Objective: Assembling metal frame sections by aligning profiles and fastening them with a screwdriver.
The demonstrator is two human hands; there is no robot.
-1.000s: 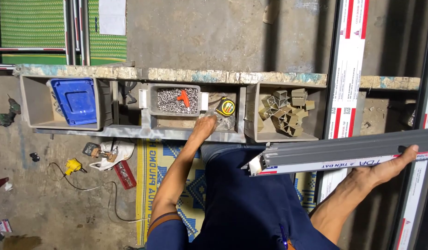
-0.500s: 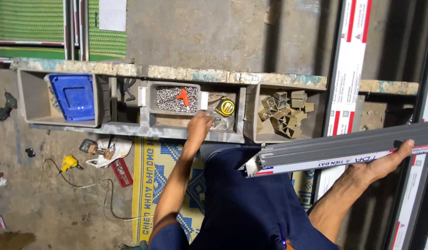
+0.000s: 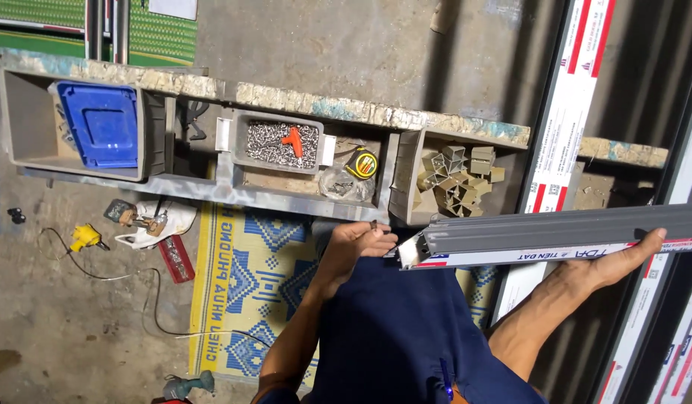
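While both arms reach forward from the lower middle of the frame, the scene reads like this:

Left hand: the left hand [image 3: 357,243] sits at centre frame, fingers [image 3: 377,238] pinched together on a small dark piece too tiny to identify, just beside the near end of the profile.

Right hand: the right hand [image 3: 623,262] is at the right edge, fingers wrapped under and grasping the grey aluminium profile [image 3: 555,230].

Profile: it runs level from centre frame out past the right edge, a white strip with red markings along its lower face, its cut end [image 3: 409,253] almost touching the left hand.

Shelf: a worn wooden shelf [image 3: 301,96] crosses the upper half of the frame.

On the shelf: a blue bin [image 3: 99,123] at upper left, a grey tray of screws [image 3: 275,142] with an orange piece on top, a yellow tape measure [image 3: 362,162] just right of it, and a box of beige corner pieces [image 3: 450,179].

Floor: a blue and yellow patterned mat [image 3: 248,284] lies below the shelf; a cordless drill [image 3: 187,387] rests at the bottom left.

Right side: more wrapped profiles [image 3: 566,112] stand upright.
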